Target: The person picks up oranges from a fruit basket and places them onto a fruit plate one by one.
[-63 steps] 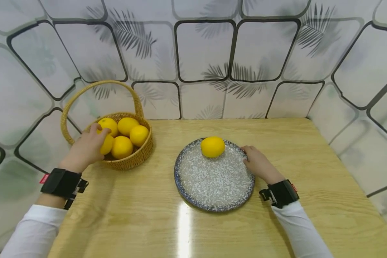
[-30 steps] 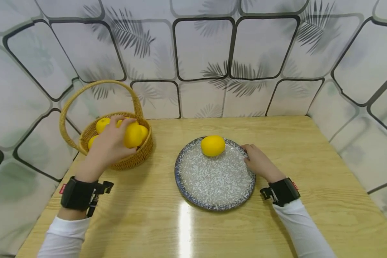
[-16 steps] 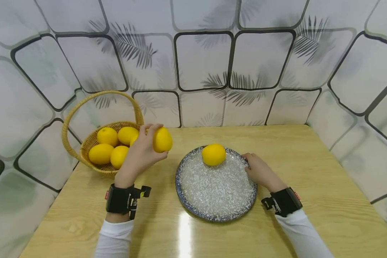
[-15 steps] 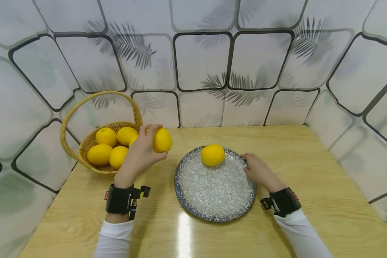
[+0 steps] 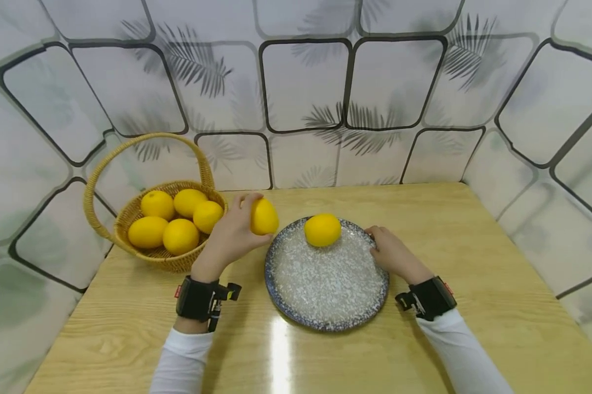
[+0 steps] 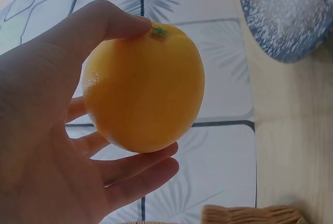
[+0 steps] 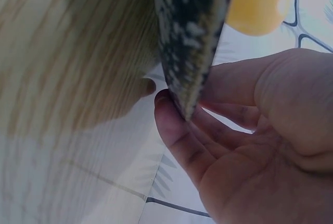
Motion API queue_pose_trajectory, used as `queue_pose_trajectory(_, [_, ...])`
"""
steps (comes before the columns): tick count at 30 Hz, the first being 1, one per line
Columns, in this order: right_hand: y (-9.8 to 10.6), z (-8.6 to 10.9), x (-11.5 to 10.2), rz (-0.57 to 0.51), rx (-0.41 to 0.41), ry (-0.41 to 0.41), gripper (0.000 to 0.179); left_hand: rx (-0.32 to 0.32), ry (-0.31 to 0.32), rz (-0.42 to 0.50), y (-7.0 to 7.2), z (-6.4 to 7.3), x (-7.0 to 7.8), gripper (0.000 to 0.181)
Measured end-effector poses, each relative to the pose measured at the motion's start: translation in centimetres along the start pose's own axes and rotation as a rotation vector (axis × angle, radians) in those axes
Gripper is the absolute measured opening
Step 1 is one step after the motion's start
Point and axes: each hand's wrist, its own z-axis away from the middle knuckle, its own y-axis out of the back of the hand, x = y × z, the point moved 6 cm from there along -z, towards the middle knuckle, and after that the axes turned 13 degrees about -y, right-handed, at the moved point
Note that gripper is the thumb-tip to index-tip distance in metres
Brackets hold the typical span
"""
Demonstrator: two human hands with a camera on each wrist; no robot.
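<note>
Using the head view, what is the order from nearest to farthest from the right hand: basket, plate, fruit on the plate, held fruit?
1. Plate: its right rim is in the right hand.
2. Fruit on the plate: near the far rim.
3. Held fruit: in the left hand, further left.
4. Basket: farthest left.

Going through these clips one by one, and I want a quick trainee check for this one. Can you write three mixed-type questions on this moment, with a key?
1. How many yellow fruits can be seen in the basket?
2. What does the right hand grip? A) a fruit B) the rim of the plate C) the basket
3. True or false: two fruits lie on the plate.

Key: 1. Five. 2. B. 3. False; one fruit lies there, while the left hand holds another fruit.
</note>
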Motion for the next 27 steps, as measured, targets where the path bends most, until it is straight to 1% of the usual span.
queue_pose_trajectory(4, [-0.2,0.0,0.3,0.005,0.002,-0.010,0.044,-0.047,-0.043,-0.028,-1.6,-0.6,0.9,0.085])
queue_pose_trajectory(6, [-0.2,0.0,0.3,-0.001,0.003,-0.009,0.044,-0.085,-0.052,-0.036,-2.5,-0.7,1.3,0.085])
queue_pose_trajectory(9, [-0.2,-0.1,0.3,-0.010,-0.006,-0.017,0.044,-0.145,-0.039,-0.018,-3.7,-0.8,1.7,0.086])
queue_pose_trajectory(12, [-0.2,-0.1,0.2,-0.002,-0.012,-0.020,0.044,-0.182,-0.020,0.002,-4.7,-0.9,2.0,0.087])
queue_pose_trajectory(18, [-0.3,0.3,0.3,0.012,-0.014,-0.021,0.044,-0.210,-0.030,0.010,-6.2,-0.9,2.2,0.088])
queue_pose_trajectory(20, [-0.3,0.3,0.4,0.014,-0.015,-0.020,0.044,-0.216,-0.032,0.028,-6.6,-0.9,2.2,0.089])
queue_pose_trajectory(25, [-0.3,0.2,0.2,0.013,-0.008,-0.014,0.043,-0.224,-0.037,0.049,-7.2,-1.0,2.2,0.090])
queue_pose_trajectory(27, [-0.3,0.0,0.1,0.012,-0.006,-0.012,0.043,-0.227,-0.049,0.046,-7.4,-1.2,2.2,0.089])
